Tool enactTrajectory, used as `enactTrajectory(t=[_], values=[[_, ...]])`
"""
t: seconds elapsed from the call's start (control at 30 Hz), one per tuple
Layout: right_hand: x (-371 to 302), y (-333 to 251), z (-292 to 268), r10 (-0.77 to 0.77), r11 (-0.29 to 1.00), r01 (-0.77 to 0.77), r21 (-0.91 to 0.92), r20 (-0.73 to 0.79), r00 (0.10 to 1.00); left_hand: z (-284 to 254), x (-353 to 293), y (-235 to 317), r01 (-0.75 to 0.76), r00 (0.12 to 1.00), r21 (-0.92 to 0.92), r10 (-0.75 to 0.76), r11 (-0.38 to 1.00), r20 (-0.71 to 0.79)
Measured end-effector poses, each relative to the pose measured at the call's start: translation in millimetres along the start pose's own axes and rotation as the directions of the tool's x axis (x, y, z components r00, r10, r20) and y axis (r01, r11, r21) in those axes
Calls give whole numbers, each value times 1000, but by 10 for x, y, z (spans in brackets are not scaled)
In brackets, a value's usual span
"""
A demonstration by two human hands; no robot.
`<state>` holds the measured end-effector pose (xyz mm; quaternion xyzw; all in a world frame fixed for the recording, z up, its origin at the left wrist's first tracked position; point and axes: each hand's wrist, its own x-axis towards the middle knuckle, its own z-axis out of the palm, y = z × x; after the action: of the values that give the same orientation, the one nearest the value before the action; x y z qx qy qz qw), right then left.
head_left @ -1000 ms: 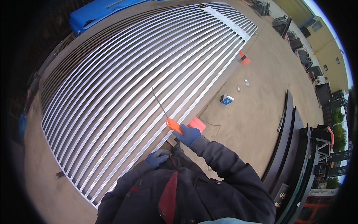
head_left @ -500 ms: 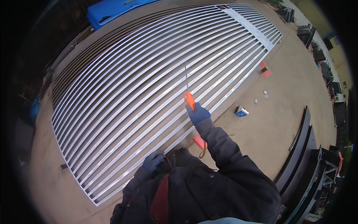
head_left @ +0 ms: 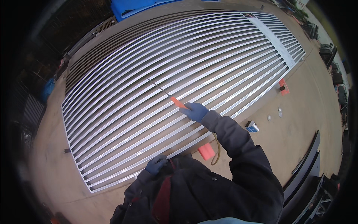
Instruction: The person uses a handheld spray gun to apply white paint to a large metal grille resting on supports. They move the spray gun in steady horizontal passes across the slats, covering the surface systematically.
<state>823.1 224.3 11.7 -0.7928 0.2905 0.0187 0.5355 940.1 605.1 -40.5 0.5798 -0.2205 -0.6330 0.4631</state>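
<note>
My gloved right hand (head_left: 195,112) is closed around an orange-handled air blow gun (head_left: 178,102) with a long thin nozzle. The nozzle points to the far left, above the slats of a large silvery slatted metal panel (head_left: 274,41). A brownish hose (head_left: 218,150) loops down below my right forearm. My left hand (head_left: 156,164), in a blue glove, is close to my body by the panel's near edge. Its fingers are curled, and what they may hold is hidden.
Red-orange supports (head_left: 206,151) stand at the panel's near side. A small blue-and-white box (head_left: 252,126) sits on the ground to the right, near pale round pieces (head_left: 280,112). Long dark beams (head_left: 304,171) lie at lower right. A blue cover (head_left: 140,6) is beyond the panel.
My right hand has swung the blow gun so its nozzle turns from pointing away to pointing far left. The view has shifted, and my left hand stays near my body.
</note>
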Motion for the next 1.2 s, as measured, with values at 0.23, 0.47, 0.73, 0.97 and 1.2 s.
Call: enactTrajectory(t=[0.23,0.47,0.73,0.97,1.2], values=[[1352,-526,-254,-25,986,3,-166,-131,991,-35,55,-83,29,996,-13,-29,1000,-81],[2326,-1072,39,-17,997,-3,-74,-278,960,-248,-47,-257,88,970,-143,-118,986,-213],[3430,-1133,-25,41,963,-154,-223,-442,896,-496,-209,-399,-4,935,-133,-44,991,-351],[3574,-1465,416,-229,958,176,-226,-234,945,-847,-147,-435,-232,913,404,342,885,-225],[3559,-1777,880,-102,992,113,-54,171,980,-1016,38,-304,-25,937,-263,-69,964,-342]])
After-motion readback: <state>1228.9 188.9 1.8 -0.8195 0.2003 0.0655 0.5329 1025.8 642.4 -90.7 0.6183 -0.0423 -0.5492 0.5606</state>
